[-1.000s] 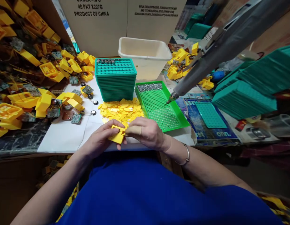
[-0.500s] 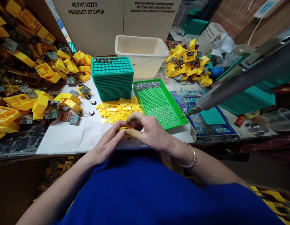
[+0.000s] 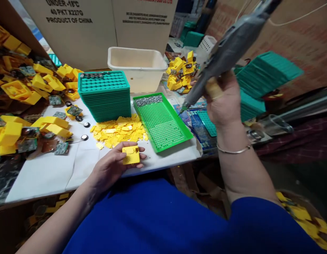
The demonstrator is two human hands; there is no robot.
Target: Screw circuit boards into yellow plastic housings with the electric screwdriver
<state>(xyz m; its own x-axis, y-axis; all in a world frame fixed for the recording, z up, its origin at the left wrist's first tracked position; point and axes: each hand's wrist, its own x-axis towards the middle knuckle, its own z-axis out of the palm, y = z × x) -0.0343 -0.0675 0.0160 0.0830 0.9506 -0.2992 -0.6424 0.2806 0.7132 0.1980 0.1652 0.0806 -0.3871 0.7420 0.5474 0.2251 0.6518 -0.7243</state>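
Note:
My left hand (image 3: 114, 160) holds a small yellow plastic case (image 3: 131, 155), its face with the speaker holes turned up. The thumb lies on the case's left side and the fingers support it from beneath. On the right, my right hand (image 3: 225, 95) is wrapped round a grey electric screwdriver (image 3: 221, 53), whose bit slants down to the left. That tip hangs near the right rim of a green perforated tray (image 3: 163, 123) with small screws (image 3: 149, 100) heaped at its far end. Just beyond my left hand lie loose flat yellow pieces (image 3: 121, 130).
A stack of teal trays (image 3: 105, 102) carries several button cells on top. Behind it stand a whitish plastic tub (image 3: 137, 72) and a large carton (image 3: 81, 38). Yellow cases with wired circuit boards (image 3: 49, 83) pile up at left, more (image 3: 180, 72) behind the tray.
My right hand has left the yellow piece, moved up to the right and taken hold of the screwdriver. My left hand now shows the case face up. The view has shifted right.

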